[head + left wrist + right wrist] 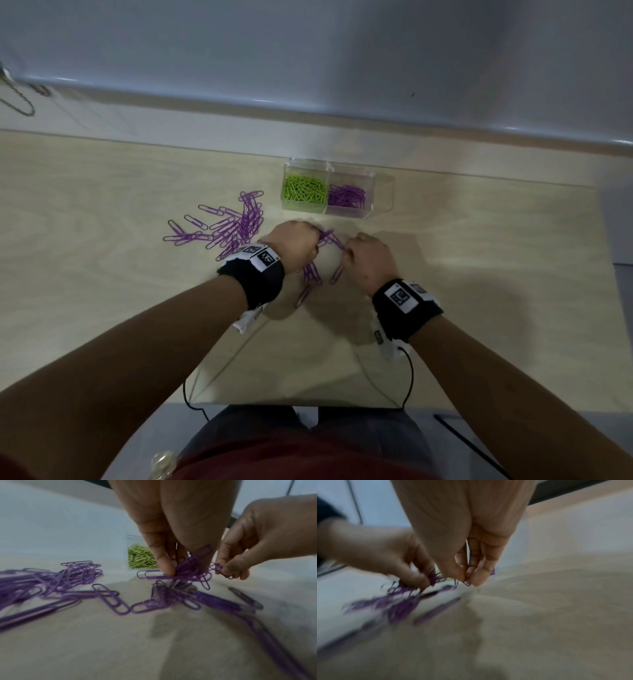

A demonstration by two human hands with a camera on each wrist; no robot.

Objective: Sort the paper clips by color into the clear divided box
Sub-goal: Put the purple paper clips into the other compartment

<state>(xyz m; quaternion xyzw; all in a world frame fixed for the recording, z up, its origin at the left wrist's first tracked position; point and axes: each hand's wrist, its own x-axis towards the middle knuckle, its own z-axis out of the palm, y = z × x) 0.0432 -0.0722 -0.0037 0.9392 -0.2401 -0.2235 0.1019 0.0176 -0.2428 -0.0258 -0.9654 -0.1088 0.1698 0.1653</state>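
Observation:
The clear divided box (380,192) stands at the table's far middle, green clips (304,191) in its left cell and purple clips (346,197) in its right cell. A heap of purple clips (236,224) lies left of the box. My left hand (296,241) grips a tangled bunch of purple clips (190,566) just above the table. My right hand (368,255) pinches a purple clip (221,570) at the bunch's right end between thumb and fingertips (476,578). A few purple clips (311,274) lie under and between the hands.
The pale wooden table (102,274) ends near my body at the front and at a grey wall ledge (308,113) behind the box. Black wrist-camera cables (409,377) trail over the front edge.

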